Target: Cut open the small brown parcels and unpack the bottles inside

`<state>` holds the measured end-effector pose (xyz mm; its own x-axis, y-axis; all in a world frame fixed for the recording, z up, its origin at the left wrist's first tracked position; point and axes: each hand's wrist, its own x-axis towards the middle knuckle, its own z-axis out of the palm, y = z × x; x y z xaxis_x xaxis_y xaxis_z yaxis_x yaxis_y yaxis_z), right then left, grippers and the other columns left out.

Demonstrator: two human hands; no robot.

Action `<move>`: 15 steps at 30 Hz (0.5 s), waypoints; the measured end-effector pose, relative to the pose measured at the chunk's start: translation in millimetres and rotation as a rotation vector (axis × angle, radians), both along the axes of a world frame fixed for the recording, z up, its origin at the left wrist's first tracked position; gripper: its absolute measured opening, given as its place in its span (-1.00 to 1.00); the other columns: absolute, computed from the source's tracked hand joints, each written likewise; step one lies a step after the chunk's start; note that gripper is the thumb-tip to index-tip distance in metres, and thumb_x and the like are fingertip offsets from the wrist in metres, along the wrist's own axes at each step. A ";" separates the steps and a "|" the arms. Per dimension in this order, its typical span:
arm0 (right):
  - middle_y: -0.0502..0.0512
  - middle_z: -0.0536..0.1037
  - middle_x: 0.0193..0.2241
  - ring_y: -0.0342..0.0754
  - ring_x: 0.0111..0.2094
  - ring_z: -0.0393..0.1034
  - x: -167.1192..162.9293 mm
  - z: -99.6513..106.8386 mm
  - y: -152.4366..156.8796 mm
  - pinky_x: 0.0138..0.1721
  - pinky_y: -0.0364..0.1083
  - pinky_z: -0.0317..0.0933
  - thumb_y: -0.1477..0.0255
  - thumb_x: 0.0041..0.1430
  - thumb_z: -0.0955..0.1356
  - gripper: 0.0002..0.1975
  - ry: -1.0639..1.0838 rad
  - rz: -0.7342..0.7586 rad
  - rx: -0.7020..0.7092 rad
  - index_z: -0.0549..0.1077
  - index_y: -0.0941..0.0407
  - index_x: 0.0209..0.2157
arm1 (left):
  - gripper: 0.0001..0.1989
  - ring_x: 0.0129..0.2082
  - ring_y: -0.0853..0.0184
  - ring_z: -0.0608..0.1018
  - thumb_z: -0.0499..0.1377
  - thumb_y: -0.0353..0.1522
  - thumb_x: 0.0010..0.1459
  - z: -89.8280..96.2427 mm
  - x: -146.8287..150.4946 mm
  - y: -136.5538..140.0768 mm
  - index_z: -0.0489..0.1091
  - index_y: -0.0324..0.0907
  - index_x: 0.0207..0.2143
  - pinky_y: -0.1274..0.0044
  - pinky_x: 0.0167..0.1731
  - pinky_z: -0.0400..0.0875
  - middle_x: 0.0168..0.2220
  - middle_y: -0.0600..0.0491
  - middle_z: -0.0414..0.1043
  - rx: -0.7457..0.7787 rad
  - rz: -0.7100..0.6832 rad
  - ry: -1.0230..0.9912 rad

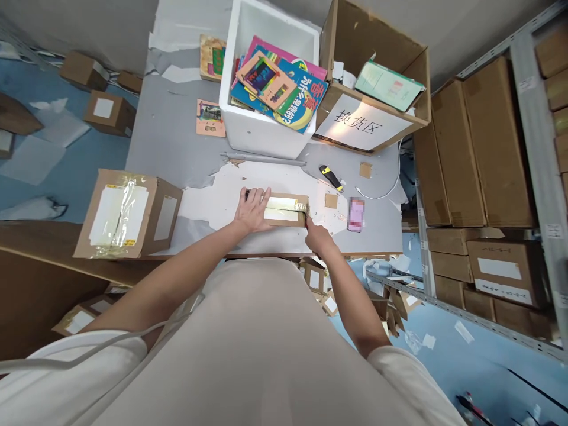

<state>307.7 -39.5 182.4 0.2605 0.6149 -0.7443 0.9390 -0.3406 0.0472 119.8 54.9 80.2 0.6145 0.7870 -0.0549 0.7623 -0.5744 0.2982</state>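
Observation:
A small flat cardboard box point(284, 218) with white labels and clear tape along its middle lies on the table in front of me. My left hand point(254, 211) is laid over its left end, fingers bent across the top and holding it down. At the opposite end, my right hand point(318, 238) is closed, with its fingertips at a dark gap where the tape and flap part. What lies inside the box is hidden. Beyond the right hand is a yellow-and-black box cutter point(331, 177), touched by neither hand.
A white foam box point(266, 133) holds several books at the back, beside an open carton point(331, 103). A taped carton point(119, 216) stands at the left edge. A pink phone-shaped item point(355, 214), a cable point(386, 197) and cardboard scraps lie right. Shelving point(528, 106) with boxes lines the right.

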 end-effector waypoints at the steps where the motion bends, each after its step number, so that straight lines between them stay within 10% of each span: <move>1: 0.39 0.51 -0.13 0.15 -0.09 0.43 -1.2 0.5 -3.9 -0.21 -0.06 0.22 0.62 0.14 0.20 -0.23 -0.001 0.002 -0.003 -0.19 0.19 0.35 | 0.19 0.18 -0.15 0.17 0.19 0.13 -0.18 -0.5 0.0 0.1 -0.12 -0.44 0.31 0.08 0.23 -0.38 0.19 -0.39 0.12 -0.007 0.003 -0.005; 8: 0.24 0.56 -0.22 0.09 -0.22 0.47 26.9 17.0 -69.5 -0.21 -0.03 0.24 0.44 0.24 0.18 -0.33 0.194 -0.187 0.269 -0.13 0.07 0.34 | 0.25 0.30 -0.17 0.00 0.24 0.14 -0.23 -1.9 -3.5 4.3 -0.18 -0.39 0.33 0.04 0.23 -0.39 0.30 -0.41 -0.08 -0.031 -0.049 -0.063; 15: 0.00 0.47 -0.34 -0.18 -0.54 0.36 35.6 -87.7 -32.2 -0.46 -0.13 0.33 0.31 0.01 0.28 -0.55 0.780 -0.932 0.769 0.24 0.11 -0.03 | 0.42 0.36 -0.13 -0.20 0.34 0.12 -0.35 -19.7 -43.2 -11.8 -0.36 -0.36 0.34 0.08 0.23 -0.05 0.36 -0.42 -0.40 -0.172 0.299 -0.337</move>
<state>343.2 -71.7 94.7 0.4726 0.7579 -0.4498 0.0641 -0.5386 -0.8401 76.6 43.1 60.5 0.3684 0.9290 -0.0361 0.7310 -0.2654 0.6287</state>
